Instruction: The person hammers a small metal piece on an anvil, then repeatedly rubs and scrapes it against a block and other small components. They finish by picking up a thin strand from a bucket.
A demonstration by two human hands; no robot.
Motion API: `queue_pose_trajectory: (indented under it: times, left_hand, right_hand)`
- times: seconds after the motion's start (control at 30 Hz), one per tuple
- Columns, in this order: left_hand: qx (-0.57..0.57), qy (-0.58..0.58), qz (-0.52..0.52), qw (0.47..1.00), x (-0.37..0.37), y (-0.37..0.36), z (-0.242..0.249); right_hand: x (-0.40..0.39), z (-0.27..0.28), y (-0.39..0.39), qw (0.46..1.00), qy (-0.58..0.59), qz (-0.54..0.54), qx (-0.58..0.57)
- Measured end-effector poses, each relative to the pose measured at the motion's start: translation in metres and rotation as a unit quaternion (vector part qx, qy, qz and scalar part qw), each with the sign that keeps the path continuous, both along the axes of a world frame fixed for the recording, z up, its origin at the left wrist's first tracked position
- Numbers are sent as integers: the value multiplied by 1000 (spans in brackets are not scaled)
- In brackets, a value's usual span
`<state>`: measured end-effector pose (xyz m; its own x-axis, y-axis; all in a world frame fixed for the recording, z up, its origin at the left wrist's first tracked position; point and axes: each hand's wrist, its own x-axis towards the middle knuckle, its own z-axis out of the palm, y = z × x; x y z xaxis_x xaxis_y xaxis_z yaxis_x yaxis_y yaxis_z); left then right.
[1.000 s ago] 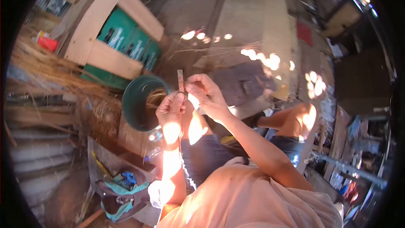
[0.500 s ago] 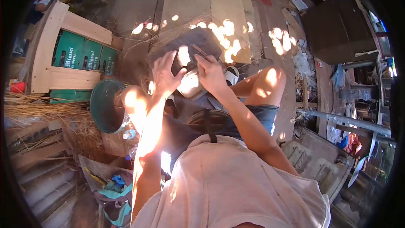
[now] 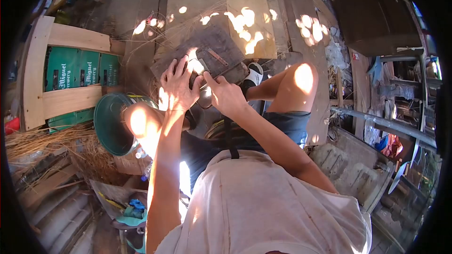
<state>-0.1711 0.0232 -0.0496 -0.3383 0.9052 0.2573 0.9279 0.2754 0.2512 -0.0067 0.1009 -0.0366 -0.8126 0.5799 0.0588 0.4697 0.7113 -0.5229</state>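
In front of me lies a dark square board (image 3: pixel 226 42), with a thin reddish-brown strip (image 3: pixel 218 57) on it. At its near edge a small block (image 3: pixel 198 67), dark with a pale sunlit face, sits between my hands. My left hand (image 3: pixel 180 87) reaches over it, fingers spread along one side and thumb against the other. My right hand (image 3: pixel 227 96) is on the opposite side, its index fingertip at the block and its other fingers curled under. What those fingers hold, if anything, is hidden.
A green bucket (image 3: pixel 113 124) stands by my left knee. Beyond it, green crates (image 3: pixel 82 73) sit behind wooden slats. My foot in a black-and-white slipper (image 3: pixel 254 74) is right of the board. Dry straw (image 3: pixel 42 110) lies at the left, a metal pipe (image 3: pixel 381 124) at the right.
My right hand has moved away from the reddish-brown strip, which now lies on the board. Both hands have come closer together around the small block. The view has shifted slightly.
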Motion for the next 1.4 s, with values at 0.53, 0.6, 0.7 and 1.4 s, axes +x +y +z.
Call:
queue_pose_trajectory:
  times: [0.53,0.6,0.7,1.4]
  left_hand:
    - [25,21,-18,999,1,5,-5]
    - [35,27,-19,999,0,5,-6]
    - [20,37,-14,999,4,2,-7]
    - [-8,32,-10,999,3,5,-7]
  right_hand:
    - [-9,9,6,999,-27,-22,-3]
    - [1,15,-3,999,-29,-34,-4]
    - [-21,3,14,1000,-24,-12,12]
    - [5,13,-2,998,18,-41,-40]
